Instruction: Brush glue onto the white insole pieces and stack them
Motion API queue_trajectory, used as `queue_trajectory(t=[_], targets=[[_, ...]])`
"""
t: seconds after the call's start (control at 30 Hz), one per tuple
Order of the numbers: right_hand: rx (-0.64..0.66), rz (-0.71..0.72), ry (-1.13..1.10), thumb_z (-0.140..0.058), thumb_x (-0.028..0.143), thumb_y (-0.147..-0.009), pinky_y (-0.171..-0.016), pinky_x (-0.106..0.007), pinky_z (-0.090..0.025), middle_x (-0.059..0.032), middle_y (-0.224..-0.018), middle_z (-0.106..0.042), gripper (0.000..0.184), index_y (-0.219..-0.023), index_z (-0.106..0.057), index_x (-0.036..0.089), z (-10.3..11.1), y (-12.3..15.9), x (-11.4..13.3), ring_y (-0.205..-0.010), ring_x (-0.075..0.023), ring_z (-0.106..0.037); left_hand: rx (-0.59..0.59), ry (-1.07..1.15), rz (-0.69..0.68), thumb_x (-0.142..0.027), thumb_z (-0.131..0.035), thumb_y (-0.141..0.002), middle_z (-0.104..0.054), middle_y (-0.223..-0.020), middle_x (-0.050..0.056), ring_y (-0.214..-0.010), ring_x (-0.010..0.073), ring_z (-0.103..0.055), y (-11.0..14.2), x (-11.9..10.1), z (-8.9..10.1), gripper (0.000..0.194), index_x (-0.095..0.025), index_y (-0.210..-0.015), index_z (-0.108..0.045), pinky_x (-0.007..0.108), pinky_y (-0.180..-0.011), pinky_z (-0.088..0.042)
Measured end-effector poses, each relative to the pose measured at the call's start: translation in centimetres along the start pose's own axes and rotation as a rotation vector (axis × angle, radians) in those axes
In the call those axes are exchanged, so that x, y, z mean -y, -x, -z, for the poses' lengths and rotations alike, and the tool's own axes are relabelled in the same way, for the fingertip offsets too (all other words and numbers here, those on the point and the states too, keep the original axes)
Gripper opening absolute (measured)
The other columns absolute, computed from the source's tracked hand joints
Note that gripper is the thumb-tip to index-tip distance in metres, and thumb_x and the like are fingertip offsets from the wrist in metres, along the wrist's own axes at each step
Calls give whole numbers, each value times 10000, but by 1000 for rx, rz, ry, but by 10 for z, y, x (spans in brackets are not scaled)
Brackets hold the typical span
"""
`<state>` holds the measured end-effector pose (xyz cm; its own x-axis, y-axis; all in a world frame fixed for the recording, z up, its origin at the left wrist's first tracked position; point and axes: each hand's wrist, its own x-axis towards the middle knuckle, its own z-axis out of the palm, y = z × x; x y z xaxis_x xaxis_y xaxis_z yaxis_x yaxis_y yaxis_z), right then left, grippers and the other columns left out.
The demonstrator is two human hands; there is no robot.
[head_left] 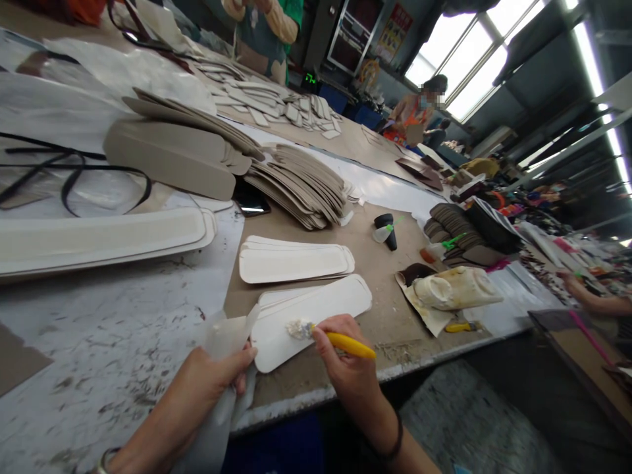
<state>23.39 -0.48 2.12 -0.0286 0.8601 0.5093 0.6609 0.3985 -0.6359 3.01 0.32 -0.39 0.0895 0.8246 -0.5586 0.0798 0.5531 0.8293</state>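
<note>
My right hand (pixel 348 362) is closed round the yellow handle of a brush (pixel 351 345). The pale bristles rest on a long white panel with rounded ends (pixel 316 316), which lies slanted over several similar pieces. At that panel's left end, my left hand (pixel 212 368) grips a whitish translucent sheet (pixel 222 339) between thumb and fingers. The sheet hangs down past the wrist over the table edge. Just beyond lies another small stack of white panels (pixel 291 261).
Fanned grey-brown panels (pixel 301 181) lie at the back, near a dark phone (pixel 251 201). Long white panels (pixel 99 240) are at left. To the right are a stained yellowish container (pixel 444 289), a second yellow-handled brush (pixel 459 326) and small bottles (pixel 382 232). Co-workers (pixel 412 112) stand farther off.
</note>
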Motion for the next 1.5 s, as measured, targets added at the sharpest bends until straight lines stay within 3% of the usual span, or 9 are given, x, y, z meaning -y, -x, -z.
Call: queue_trajectory(t=[0.17, 0.3, 0.43, 0.57, 0.77, 0.93, 1.13, 1.27, 1.5], targets=[[-101, 103, 294, -585, 139, -915, -689, -322, -583, -53, -763, -671, 131, -853, -680, 203, 41, -14, -44, -737, -196, -661, -31, 2, -9, -577, -641, -701, -514, -453, -6, -574, 208, -495, -1, 2, 0, 481, -257, -375, -490, 322, -653, -389], [-124, 123, 412, -579, 166, -931, -718, -333, -587, -73, -812, -667, 117, -889, -683, 199, 61, -16, -56, -765, -200, -670, -47, -48, -17, -618, -634, -705, -494, -461, -3, -598, 212, -513, -2, 5, 1, 522, -257, -363, -475, 305, -629, -394], [-23, 113, 384, -540, 175, -955, -711, -318, -586, -78, -830, -669, 142, -916, -674, 203, 45, 0, -37, -776, -198, -672, -45, -73, 20, -649, -628, -692, -499, -454, 2, -547, 202, -490, -4, 10, 3, 530, -254, -361, -500, 302, -561, -382], [86, 91, 148, -541, 139, -951, -720, -281, -583, -60, -823, -667, 133, -940, -656, 205, 28, 12, -10, -800, -184, -667, -52, -75, 21, -664, -645, -660, -504, -439, 7, -522, 201, -483, -5, 11, 3, 537, -254, -346, -499, 307, -541, -376], [26, 75, 140, -563, 145, -944, -740, -301, -573, -70, -858, -662, 122, -931, -668, 205, 23, 7, -7, -818, -194, -665, -55, -14, 0, -604, -655, -675, -499, -454, -9, -508, 175, -444, 2, 2, -1, 508, -244, -354, -497, 296, -552, -357], [226, 53, -154, -589, 136, -928, -749, -282, -565, -45, -809, -686, 101, -923, -663, 206, 4, 11, 17, -815, -180, -651, -53, -15, -59, -608, -656, -650, -542, -469, 6, -574, 198, -509, 0, 1, -1, 513, -244, -327, -493, 308, -644, -393], [62, 49, -40, -600, 118, -913, -742, -296, -558, -69, -845, -658, 109, -906, -681, 190, 1, -1, 18, -804, -183, -654, -42, -10, -27, -599, -649, -669, -553, -483, 11, -566, 195, -498, -1, 5, -1, 507, -232, -344, -520, 315, -613, -363], [165, 3, -182, -594, 156, -920, -723, -296, -561, -58, -809, -670, 104, -883, -684, 194, -15, 5, 30, -779, -183, -653, -37, 5, -49, -584, -656, -667, -569, -489, 11, -592, 199, -528, 1, 3, -1, 498, -235, -346, -502, 311, -649, -379], [-30, -355, -329, -648, 304, -888, -554, -269, -557, -14, -737, -636, 153, -781, -663, 196, -3, -3, 24, -550, -145, -641, -35, 2, -50, -531, -664, -713, -567, -478, 19, -579, 193, -527, 3, -2, 1, 482, -218, -363, -555, 300, -629, -393]])
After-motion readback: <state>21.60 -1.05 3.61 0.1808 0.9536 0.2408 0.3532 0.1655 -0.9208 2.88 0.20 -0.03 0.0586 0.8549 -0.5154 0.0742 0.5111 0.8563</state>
